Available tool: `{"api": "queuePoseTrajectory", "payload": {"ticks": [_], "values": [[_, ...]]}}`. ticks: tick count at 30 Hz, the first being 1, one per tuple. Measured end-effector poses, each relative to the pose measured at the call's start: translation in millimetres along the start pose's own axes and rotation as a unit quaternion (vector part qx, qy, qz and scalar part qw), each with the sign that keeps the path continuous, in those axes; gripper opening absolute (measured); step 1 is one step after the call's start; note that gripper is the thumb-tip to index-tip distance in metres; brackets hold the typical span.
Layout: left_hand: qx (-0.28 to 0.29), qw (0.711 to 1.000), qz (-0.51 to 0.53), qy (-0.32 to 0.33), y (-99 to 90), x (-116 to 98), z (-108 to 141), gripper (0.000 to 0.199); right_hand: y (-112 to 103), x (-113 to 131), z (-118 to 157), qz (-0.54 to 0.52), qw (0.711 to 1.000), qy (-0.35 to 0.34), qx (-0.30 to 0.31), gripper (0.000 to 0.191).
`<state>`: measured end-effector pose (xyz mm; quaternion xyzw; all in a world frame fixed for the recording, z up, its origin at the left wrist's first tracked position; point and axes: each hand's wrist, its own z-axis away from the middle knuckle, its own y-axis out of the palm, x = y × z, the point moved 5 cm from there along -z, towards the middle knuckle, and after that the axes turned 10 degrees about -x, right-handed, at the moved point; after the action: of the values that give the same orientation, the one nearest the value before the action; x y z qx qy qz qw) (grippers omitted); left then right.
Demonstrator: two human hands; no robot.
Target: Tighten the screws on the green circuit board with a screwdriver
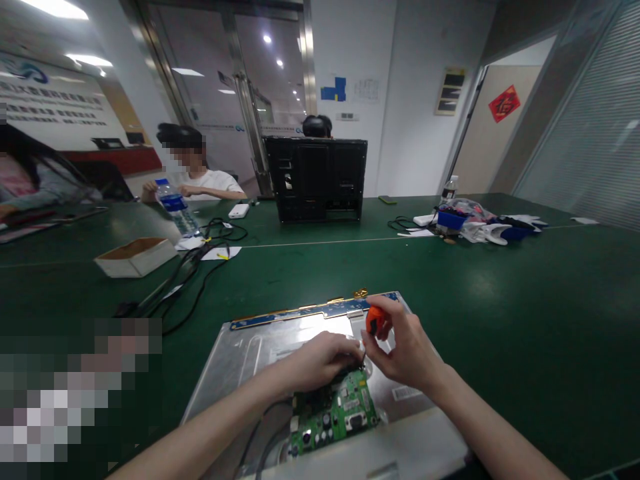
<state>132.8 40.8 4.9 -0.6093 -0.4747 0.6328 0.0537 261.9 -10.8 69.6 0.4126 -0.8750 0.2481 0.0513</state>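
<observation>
A silver metal panel [230,360] lies on the green table, with a blue circuit strip [300,313] along its far edge. On the panel's near part sits a green circuit board [345,413]. My right hand [405,343] grips a screwdriver with an orange handle [374,320]; its thin shaft points down to the board's far corner. My left hand [325,360] rests at the board's far edge, its fingers closed near the screwdriver's tip. Whatever those left fingers hold is hidden.
Black cables [200,293] and a small open box [137,257] are at the left, near a water bottle [177,210]. A black monitor housing [317,177] stands behind. Blue trays with bags [483,223] are at the right. People sit across the table and at the left.
</observation>
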Motion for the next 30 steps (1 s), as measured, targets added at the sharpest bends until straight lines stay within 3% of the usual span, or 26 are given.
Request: {"api": "queuePoseTrajectory", "payload": {"ticks": [4, 8, 11, 13, 15, 19, 30], "values": [[0.014, 0.999, -0.031, 0.004, -7.1, -8, -1, 0.019, 1, -2, 2, 0.012, 1.000, 0.000, 0.007, 0.041], [-0.026, 0.986, -0.154, -0.060, -46.9, 1, 3, 0.024, 0, -2, 1, -0.003, 1.000, 0.005, 0.006, 0.042], [-0.034, 0.941, -0.297, -0.156, -91.0, 23, 15, 0.036, 0, -2, 0, -0.011, 1.000, 0.006, 0.008, 0.042], [-0.042, 0.894, -0.389, -0.219, -119.0, 38, 25, 0.044, 0, -1, -1, -0.011, 1.000, 0.003, 0.008, 0.042], [-0.010, 0.864, -0.434, -0.254, -133.4, 50, 34, 0.044, 0, -1, -1, -0.013, 1.000, 0.001, 0.007, 0.041], [0.074, 0.844, -0.447, -0.289, -129.7, 63, 43, 0.034, 0, -2, 0, -0.008, 1.000, 0.004, 0.005, 0.041], [0.064, 0.837, -0.471, -0.271, -114.0, 69, 40, 0.034, 1, -3, 1, -0.013, 1.000, 0.008, 0.024, 0.041]]}}
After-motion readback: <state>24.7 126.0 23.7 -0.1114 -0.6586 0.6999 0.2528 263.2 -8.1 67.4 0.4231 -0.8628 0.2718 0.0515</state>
